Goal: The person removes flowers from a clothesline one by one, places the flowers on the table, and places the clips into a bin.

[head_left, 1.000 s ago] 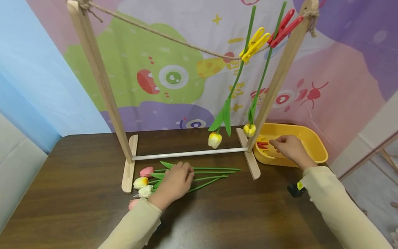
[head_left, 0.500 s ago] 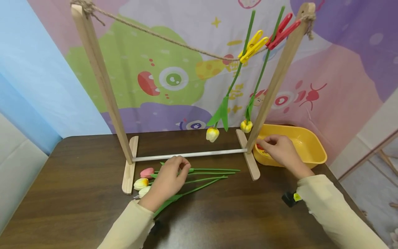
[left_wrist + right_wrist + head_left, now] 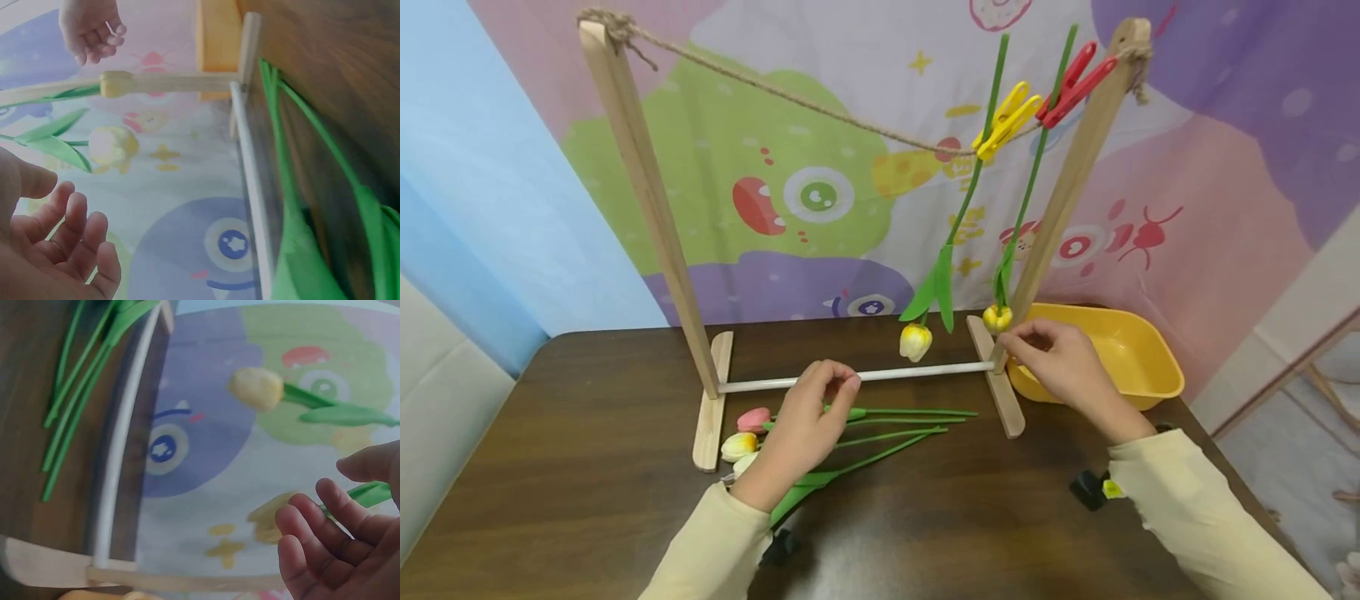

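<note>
My left hand (image 3: 801,433) hovers over several tulips (image 3: 753,419) lying on the table, its fingers loosely curled with nothing between them. Pink and yellow-white heads show; the hand and sleeve cover others. Near the stand's right post (image 3: 1063,200) is my right hand (image 3: 1067,367), raised by the tub, also holding nothing, as the right wrist view confirms. Two tulips hang head down from the rope (image 3: 790,98): a pale one (image 3: 915,342) under a yellow clothespin (image 3: 1006,125) and a yellow one (image 3: 997,318) under a red clothespin (image 3: 1075,87).
A yellow tub (image 3: 1138,354) stands behind my right hand, its near left part hidden. The wooden stand has a left post (image 3: 651,208) and a low white crossbar (image 3: 917,372). A patterned cloth (image 3: 820,292) covers the wall behind the dark table (image 3: 587,467).
My left hand has risen off the tulips toward the crossbar. My right hand has moved left from over the tub to the right post. The hanging tulips sway slightly.
</note>
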The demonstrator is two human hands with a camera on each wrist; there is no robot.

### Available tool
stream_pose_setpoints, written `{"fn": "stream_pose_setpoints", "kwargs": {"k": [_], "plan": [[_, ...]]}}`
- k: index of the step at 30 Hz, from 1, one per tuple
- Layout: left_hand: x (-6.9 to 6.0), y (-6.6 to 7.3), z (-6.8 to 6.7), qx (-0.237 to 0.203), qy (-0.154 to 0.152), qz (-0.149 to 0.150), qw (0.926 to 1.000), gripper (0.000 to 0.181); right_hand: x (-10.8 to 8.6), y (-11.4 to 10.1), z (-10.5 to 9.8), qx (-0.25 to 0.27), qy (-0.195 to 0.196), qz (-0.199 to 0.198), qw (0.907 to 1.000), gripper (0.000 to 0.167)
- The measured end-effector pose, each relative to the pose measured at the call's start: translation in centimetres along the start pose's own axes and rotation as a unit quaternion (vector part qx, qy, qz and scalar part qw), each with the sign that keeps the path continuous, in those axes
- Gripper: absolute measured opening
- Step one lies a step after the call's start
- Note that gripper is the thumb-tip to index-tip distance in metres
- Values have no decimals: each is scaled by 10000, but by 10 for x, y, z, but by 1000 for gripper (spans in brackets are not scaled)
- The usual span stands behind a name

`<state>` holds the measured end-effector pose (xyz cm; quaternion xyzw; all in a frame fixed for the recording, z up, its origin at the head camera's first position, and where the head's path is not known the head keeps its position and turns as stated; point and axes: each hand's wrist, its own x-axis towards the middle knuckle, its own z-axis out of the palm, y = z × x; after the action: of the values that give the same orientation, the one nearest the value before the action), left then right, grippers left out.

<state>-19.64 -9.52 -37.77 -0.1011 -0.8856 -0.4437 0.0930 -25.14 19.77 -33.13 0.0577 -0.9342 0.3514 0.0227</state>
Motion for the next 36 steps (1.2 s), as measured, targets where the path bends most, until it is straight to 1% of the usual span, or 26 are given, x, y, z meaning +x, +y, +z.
{"fn": "stream_pose_setpoints", "kwargs": {"k": [4, 7, 12, 15, 20, 24, 28, 32, 36], "plan": [[3, 8, -2, -302, 176, 167, 9992, 15, -2, -10, -5, 196, 146, -166, 9996, 32], [8, 15, -4, -548, 277, 293, 9977, 17, -2, -17, -10, 278, 365, -373, 9983, 31], [17, 26, -6, -797, 484, 573, 9940, 15, 1, -31, -20, 684, 789, -717, 9920, 28], [23, 34, -8, -957, 640, 736, 9906, 15, 3, -39, -26, 1032, 960, -928, 9857, 26], [32, 48, -9, -1280, 908, 971, 9828, 16, 5, -55, -39, 1533, 1166, -1271, 9730, 25], [38, 57, -10, -1431, 1074, 1112, 9776, 16, 7, -63, -47, 1797, 1369, -1411, 9639, 26], [44, 65, -10, -1561, 1125, 1212, 9738, 16, 9, -68, -53, 1877, 1593, -1580, 9563, 24], [51, 73, -11, -1663, 1103, 1252, 9719, 18, 10, -73, -59, 1997, 1809, -1770, 9466, 18], [56, 80, -11, -1740, 1104, 1252, 9705, 19, 11, -79, -65, 2195, 1973, -1795, 9384, 13]]}}
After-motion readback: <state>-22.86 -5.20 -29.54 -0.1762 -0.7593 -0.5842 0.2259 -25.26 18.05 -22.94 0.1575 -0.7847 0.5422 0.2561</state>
